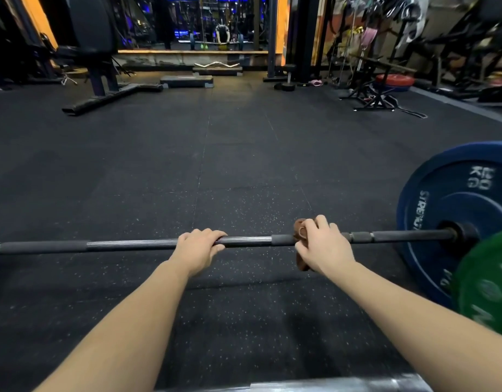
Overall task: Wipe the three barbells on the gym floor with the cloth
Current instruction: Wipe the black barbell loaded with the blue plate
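Barbell [131,245] lies across the floor [216,165] in front of the person, its right end loaded with a blue plate [456,199] and a green plate [487,278]; its left end runs out of view. The left hand [197,250] has its fingers curled over the middle of the shaft, gripping it bare. The right hand [323,247] grips a brown cloth [300,232] bunched round the shaft just right of the middle, well short of the blue plate.

The likely troubles from here:
- The cloth is wadded, so a stroke may only touch the top and front of the shaft and miss the underside.
- The stretch under the left hand goes unwiped unless that hand shifts.
- The plates are round, so a hard push along the shaft could roll the barbell if the left hand loosens.
- A fast stroke to the right could drive the knuckles into the collar or the blue plate.
- A loose tail of cloth hangs below the right hand and may drag on the floor and pick up grit.

The other two barbells are not plainly in view.
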A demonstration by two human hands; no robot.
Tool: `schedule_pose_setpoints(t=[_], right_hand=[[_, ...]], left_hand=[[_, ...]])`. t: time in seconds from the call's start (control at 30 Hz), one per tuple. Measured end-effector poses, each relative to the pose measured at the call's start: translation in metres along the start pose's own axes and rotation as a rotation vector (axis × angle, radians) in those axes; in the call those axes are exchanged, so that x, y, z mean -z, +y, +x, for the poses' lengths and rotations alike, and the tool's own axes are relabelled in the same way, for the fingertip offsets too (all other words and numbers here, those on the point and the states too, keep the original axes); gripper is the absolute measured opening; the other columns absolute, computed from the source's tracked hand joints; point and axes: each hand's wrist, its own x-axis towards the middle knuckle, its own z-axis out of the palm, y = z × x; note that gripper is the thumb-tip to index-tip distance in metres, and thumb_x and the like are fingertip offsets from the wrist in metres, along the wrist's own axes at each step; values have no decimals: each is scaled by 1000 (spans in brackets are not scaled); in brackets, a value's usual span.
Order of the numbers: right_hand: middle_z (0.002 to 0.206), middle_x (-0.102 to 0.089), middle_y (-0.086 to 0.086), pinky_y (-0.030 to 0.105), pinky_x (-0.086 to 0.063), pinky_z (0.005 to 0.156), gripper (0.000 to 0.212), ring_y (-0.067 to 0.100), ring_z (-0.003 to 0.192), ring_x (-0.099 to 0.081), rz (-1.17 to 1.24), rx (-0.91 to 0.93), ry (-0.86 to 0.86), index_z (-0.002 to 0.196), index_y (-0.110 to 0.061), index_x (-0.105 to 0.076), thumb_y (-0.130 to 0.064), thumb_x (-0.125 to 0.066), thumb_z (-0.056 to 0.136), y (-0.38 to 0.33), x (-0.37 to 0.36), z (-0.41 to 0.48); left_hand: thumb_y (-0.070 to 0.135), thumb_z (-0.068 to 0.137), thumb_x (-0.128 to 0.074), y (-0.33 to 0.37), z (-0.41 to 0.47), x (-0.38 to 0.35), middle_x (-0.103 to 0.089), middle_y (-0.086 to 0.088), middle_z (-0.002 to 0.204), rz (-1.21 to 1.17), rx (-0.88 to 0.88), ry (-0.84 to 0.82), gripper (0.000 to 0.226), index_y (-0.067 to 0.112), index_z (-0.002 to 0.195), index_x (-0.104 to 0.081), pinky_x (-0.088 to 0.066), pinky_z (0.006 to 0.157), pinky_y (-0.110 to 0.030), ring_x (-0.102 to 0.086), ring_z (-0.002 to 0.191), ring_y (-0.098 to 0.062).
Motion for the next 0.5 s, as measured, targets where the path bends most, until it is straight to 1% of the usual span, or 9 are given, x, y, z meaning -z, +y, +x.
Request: schedule_pose_setpoints(t=[0.1, 0.17, 0.23, 0.3, 0.33, 0.37, 0.43, 0.5], right_hand=[[123, -45, -1, 33, -43, 76, 40, 23, 107, -49, 1, 103, -3, 130, -23, -48, -45, -53, 97, 0, 0, 0], [119, -47, -2, 35, -46, 75, 37, 23, 108, -51, -3, 116, -8, 124, -24, -49, -48, -52, 96, 7, 4, 5], [115, -49, -1, 38, -47, 76, 35, 24, 107, -54, 31, 14, 11, 118, -23, -50, -51, -50, 95, 14, 8, 12], [114, -50, 3, 39, -46, 75, 38, 28, 104, -56, 113, -161, 50, 117, -19, -51, -50, -49, 95, 12, 10, 15], [114, -51, 5, 39, -45, 74, 39, 30, 103, -56, 118, -218, 65, 117, -17, -51, -49, -49, 95, 7, 8, 15], [114, -51, 6, 38, -43, 72, 39, 30, 103, -56, 64, -226, 79, 118, -16, -51, -48, -49, 96, 0, 6, 14], [115, -52, 6, 37, -43, 71, 39, 28, 103, -55, -59, -155, 95, 119, -16, -52, -47, -48, 97, -16, 1, 12], [117, -52, 5, 37, -45, 74, 40, 27, 106, -54, -35, -76, 81, 122, -16, -52, -47, -47, 97, -33, -2, 10]], left_hand=[[45, 110, -32, -2, -1, -9, -51, 11, 139, 3, -2, 26, 40, 38, 149, -39, -24, 113, -39, -43, 130, -19], [46, 110, -31, -3, -4, -15, -51, 13, 136, -16, -7, 72, 40, 39, 148, -40, -22, 112, -36, -42, 129, -17], [46, 110, -32, -3, -6, -20, -52, 15, 134, -35, -15, 128, 39, 39, 147, -41, -20, 111, -34, -43, 128, -16], [44, 109, -36, -2, -8, -24, -54, 17, 134, -43, -29, 197, 38, 38, 145, -45, -21, 112, -34, -46, 128, -16], [42, 109, -40, -2, -8, -27, -56, 17, 133, -50, -39, 236, 36, 37, 143, -48, -22, 112, -34, -48, 127, -15], [41, 107, -45, -2, -9, -30, -59, 17, 131, -60, -48, 278, 34, 36, 140, -52, -26, 112, -36, -52, 125, -15], [35, 102, -60, -3, -9, -36, -66, 16, 123, -85, -60, 362, 30, 33, 131, -62, -37, 107, -41, -61, 116, -16], [32, 97, -68, -4, -8, -37, -70, 15, 119, -101, -65, 413, 29, 30, 126, -66, -43, 102, -42, -65, 111, -17]])
